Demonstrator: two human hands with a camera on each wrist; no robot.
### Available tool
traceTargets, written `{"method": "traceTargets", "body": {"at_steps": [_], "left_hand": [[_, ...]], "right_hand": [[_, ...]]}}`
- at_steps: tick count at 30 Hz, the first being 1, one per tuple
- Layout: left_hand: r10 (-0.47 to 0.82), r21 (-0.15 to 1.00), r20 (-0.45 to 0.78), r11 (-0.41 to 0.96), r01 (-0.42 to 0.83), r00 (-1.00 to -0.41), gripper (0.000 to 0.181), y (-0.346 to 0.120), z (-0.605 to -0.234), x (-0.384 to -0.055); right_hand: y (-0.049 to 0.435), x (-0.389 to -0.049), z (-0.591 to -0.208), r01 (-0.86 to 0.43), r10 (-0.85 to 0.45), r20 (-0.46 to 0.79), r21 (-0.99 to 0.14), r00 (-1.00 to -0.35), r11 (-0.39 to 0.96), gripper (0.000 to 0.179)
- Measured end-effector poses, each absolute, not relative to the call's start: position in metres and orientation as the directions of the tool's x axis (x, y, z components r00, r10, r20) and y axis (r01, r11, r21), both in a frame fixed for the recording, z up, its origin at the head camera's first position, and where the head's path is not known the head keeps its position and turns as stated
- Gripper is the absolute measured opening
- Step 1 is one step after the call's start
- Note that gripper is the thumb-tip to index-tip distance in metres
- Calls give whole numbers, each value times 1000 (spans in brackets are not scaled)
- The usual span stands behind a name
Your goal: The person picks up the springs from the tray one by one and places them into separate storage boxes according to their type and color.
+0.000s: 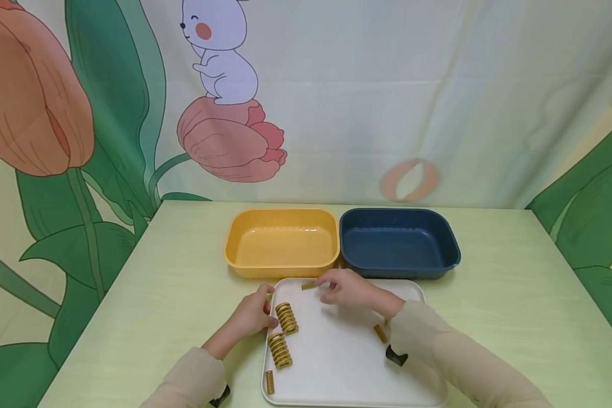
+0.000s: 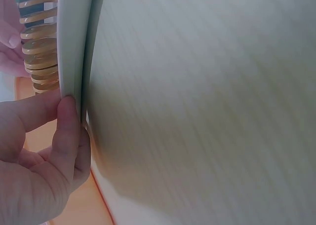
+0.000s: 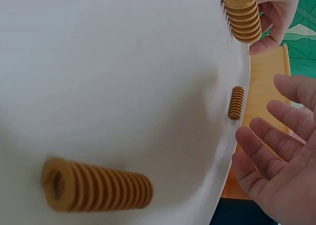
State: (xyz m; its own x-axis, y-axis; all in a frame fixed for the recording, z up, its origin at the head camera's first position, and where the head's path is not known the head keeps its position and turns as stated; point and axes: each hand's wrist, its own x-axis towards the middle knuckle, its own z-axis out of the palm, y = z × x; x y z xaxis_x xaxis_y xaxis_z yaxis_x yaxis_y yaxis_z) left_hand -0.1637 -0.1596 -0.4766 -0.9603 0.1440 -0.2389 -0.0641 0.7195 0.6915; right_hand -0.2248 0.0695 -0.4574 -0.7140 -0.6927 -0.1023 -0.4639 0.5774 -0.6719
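A white tray point(image 1: 336, 362) holds several gold coil springs. My left hand point(image 1: 252, 313) pinches the tray's left rim between thumb and fingers, close beside a thick spring point(image 1: 286, 318). A second thick spring point(image 1: 280, 350) lies nearer me, and below it a thin spring point(image 1: 270, 382) is by the left rim. My right hand point(image 1: 348, 288) hovers over the far part of the tray, its fingers spread and holding nothing, near a small spring point(image 3: 236, 103) at the far rim. Another small spring point(image 1: 380, 333) lies beside my right sleeve.
Behind the tray stand a yellow bin point(image 1: 283, 269) and a dark blue bin point(image 1: 400, 271), side by side. The light green table point(image 1: 515, 294) spreads to both sides. A printed curtain point(image 1: 336, 102) hangs at the back.
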Motion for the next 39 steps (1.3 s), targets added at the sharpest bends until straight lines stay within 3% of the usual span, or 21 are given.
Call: {"method": "traceTargets", "body": {"at_steps": [22,39], "left_hand": [[150,695,-225,717,-51,-963,61,-159,-477,-162],[146,692,-239,719,-63,-960,62,-159,-476,-163]], "right_hand": [[58,-227,-466,-422,-675,-140,-684,-724,595,36],[50,-230,-472,-439,-659,-109,-664,-744,606,29]]}}
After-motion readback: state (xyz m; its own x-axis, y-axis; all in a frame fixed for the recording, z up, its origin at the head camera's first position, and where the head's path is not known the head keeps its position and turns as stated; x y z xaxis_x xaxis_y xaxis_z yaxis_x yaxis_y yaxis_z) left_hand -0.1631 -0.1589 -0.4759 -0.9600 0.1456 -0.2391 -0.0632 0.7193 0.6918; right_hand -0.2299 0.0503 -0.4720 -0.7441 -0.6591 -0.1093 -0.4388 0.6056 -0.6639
